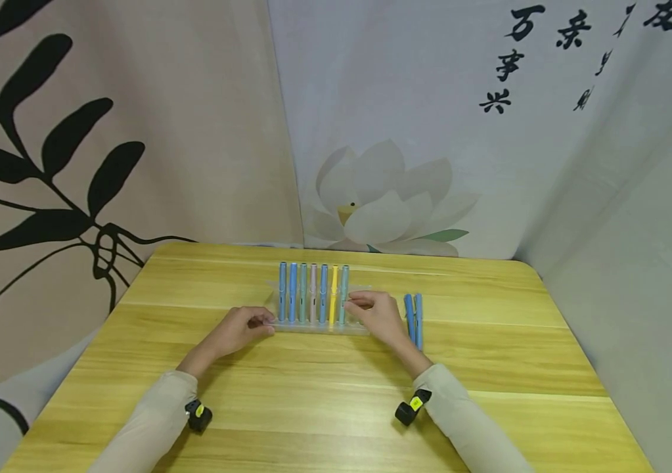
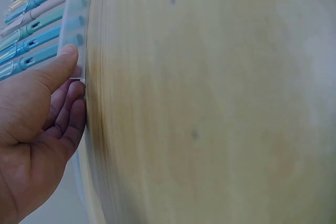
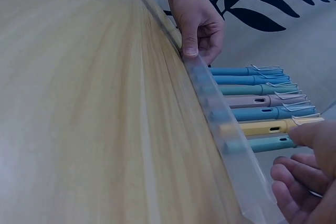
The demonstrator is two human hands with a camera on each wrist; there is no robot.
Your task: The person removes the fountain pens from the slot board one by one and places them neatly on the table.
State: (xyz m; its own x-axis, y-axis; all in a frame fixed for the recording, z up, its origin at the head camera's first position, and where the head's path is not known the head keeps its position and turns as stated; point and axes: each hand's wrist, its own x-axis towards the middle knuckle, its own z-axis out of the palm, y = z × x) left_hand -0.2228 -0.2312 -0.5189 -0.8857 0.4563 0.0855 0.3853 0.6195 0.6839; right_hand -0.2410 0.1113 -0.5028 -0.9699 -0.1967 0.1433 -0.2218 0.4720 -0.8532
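Pinching the near left corner of a clear plastic pen stand (image 1: 319,329) between thumb and fingers of the left hand (image 1: 247,325). Holding the right hand (image 1: 377,315) narrow, with thumb and forefinger at the rightmost green pen (image 1: 343,295); cannot tell whether gripping or merely touching. Standing caps upward in the stand, leftward from there: a yellow pen (image 1: 333,295), then blue, mauve, green and two blue ones. Placed about midway across the wooden table (image 1: 312,407), nearer its far edge. Lying just beside the right wrist, toward the table's right edge: two loose blue pens (image 1: 419,320). Likely light, stiff and smooth, apt to roll; best taken by the cap. Best to treat the stand as light, rigid and slippery, holding it by an end.
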